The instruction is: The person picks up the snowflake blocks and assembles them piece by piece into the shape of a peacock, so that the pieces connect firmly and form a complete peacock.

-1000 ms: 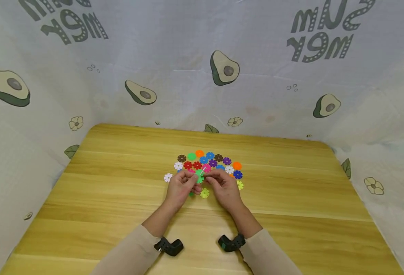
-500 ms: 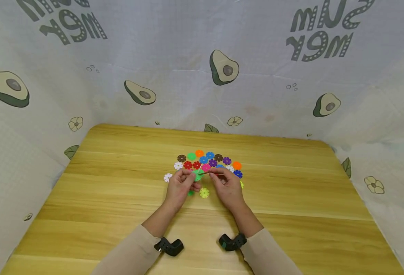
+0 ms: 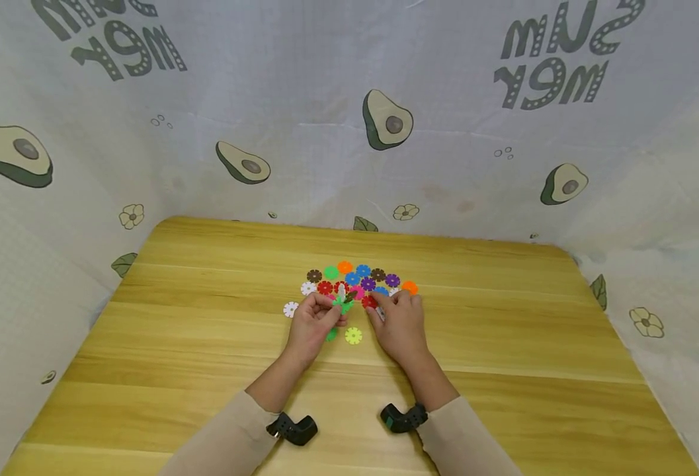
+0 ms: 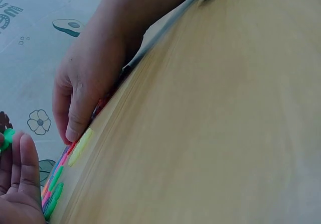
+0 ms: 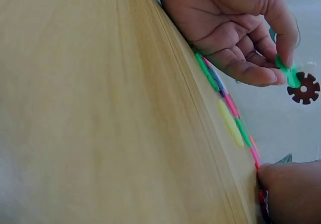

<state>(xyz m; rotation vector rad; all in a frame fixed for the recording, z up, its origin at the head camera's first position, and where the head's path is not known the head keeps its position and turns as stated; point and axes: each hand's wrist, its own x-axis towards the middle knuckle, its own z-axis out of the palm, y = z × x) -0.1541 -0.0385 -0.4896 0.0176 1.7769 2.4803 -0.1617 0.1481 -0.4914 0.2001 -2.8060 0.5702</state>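
In the head view my left hand (image 3: 312, 325) pinches a green notched disc (image 3: 342, 305) between thumb and fingers, above the table. A white disc (image 3: 341, 291) and a brown disc (image 3: 351, 297) stand slotted into its edge. The brown disc (image 5: 312, 86) shows clearly in the right wrist view, joined to the green one (image 5: 289, 76). My right hand (image 3: 403, 325) is down at the right side of the spread discs, thumb and index fingertip right at a red disc (image 3: 368, 302). Its other fingers cover some discs beneath.
Several loose notched discs lie flat behind the hands, among them an orange disc (image 3: 345, 267), a purple disc (image 3: 392, 280) and a white disc (image 3: 291, 309). A yellow disc (image 3: 353, 336) lies between the wrists. A printed curtain (image 3: 325, 178) hangs behind the wooden table (image 3: 504, 317).
My right hand has let go of the brown disc, which stays on the green one, and moved right and down to the loose discs. The left hand has tilted the joined discs slightly.
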